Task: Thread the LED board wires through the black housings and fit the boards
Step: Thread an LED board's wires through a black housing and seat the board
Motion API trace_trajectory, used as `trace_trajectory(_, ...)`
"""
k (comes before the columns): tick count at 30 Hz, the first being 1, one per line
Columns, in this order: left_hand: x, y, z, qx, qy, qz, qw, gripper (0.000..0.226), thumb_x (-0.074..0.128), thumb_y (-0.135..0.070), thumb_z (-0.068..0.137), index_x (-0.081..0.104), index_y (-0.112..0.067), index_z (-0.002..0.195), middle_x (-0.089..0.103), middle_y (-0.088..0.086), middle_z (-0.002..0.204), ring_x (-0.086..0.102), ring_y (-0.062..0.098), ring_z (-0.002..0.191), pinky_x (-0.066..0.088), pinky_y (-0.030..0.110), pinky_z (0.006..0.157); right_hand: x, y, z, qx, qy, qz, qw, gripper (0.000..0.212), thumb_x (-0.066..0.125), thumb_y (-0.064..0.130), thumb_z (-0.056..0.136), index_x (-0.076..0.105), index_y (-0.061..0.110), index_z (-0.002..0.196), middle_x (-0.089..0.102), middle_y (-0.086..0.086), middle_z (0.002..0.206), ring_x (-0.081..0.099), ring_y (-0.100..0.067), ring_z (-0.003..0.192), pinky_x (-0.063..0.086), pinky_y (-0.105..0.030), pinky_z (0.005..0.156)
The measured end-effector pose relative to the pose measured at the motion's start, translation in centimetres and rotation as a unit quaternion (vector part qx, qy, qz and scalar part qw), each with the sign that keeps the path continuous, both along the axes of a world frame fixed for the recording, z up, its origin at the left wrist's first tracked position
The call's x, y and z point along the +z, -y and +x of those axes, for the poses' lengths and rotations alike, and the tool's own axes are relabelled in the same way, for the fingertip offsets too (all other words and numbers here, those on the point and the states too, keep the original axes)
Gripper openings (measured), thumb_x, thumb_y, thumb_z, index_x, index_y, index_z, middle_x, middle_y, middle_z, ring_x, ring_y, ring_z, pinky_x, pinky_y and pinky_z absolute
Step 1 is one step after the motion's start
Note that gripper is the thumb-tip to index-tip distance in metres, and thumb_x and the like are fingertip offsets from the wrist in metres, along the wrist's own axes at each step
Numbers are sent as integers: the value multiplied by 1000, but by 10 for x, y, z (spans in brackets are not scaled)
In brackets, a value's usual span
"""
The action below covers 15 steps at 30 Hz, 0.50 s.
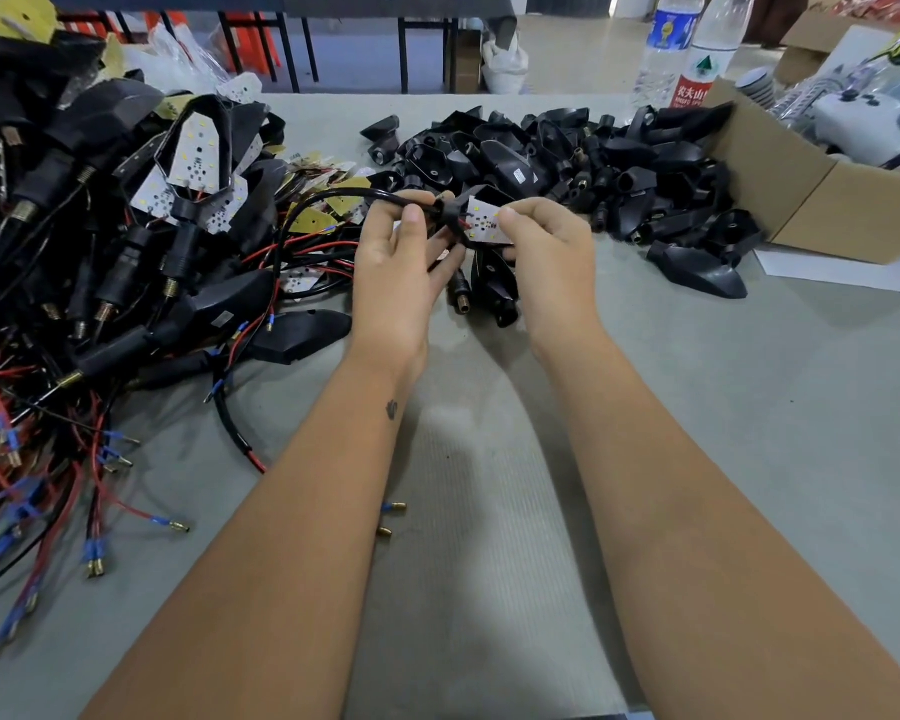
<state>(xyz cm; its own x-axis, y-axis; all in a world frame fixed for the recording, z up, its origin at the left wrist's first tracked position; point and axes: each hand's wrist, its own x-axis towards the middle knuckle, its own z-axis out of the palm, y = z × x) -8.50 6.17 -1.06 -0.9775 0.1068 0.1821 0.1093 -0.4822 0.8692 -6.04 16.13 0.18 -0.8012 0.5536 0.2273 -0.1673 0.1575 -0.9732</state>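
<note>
Grey matting covers the table we are looking down on, with two bare forearms reaching forward from the bottom edge. Both hands are raised above the middle of the table, close together and clamped on one small assembly.

Our left hand pinches a black sleeved wire between thumb and fingers. That wire arcs away to the left and drops toward the table. Our right hand pinches a white LED board by its right edge. The board sits at the open mouth of a black housing held between the two hands, with short red leads showing where board and housing meet. We cannot tell how far the board is seated.

Just under the hands, another black housing lies on the matting.

To the left is a large tangled heap of finished units: black housings with white boards fitted, trailing red and black wires with blue-sleeved brass terminals. Two loose brass terminals lie beside the left forearm.

Beyond the hands, a pile of empty black housings stretches to the right, touching an open cardboard box. Behind the box stand two clear plastic water bottles, near the table's far edge.
</note>
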Motion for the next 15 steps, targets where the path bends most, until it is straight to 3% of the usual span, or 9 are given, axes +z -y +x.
trace_trajectory(2, 0, 0, 0, 3, -1, 2, 1000, 22, 36, -16, 106, 54, -18, 93, 67, 3, 106, 69, 20, 101, 56, 28, 86, -1, -1, -1, 1, -3, -7, 1000, 24, 55, 18, 92, 61, 15, 69, 52, -4, 69, 47, -13, 66, 39, -31, 67)
trace_trajectory(5, -1, -1, 0, 6, 2, -2, 1000, 22, 37, -16, 106, 54, -19, 93, 67, 3, 107, 69, 20, 101, 55, 27, 84, -3, -4, -4, -13, 1, 17, 1000, 26, 55, 20, 93, 62, 19, 68, 55, 5, 64, 50, -11, 65, 44, -33, 67)
trace_trajectory(11, -2, -2, -2, 13, 10, -13, 1000, 20, 42, -17, 105, 56, -22, 92, 67, 3, 111, 66, 21, 110, 53, 25, 85, -8, -5, -9, -31, 17, 55, 998, 22, 55, 18, 93, 58, 27, 73, 58, 11, 69, 62, -20, 76, 55, -46, 81)
trace_trajectory(15, -3, 3, -3, -3, 12, -52, 999, 13, 54, -21, 100, 61, -26, 90, 67, 1, 104, 65, 16, 99, 54, 25, 80, -10, -5, -7, -7, 6, 104, 995, 20, 53, 12, 95, 63, 23, 82, 61, 13, 74, 57, -7, 76, 51, -35, 80)
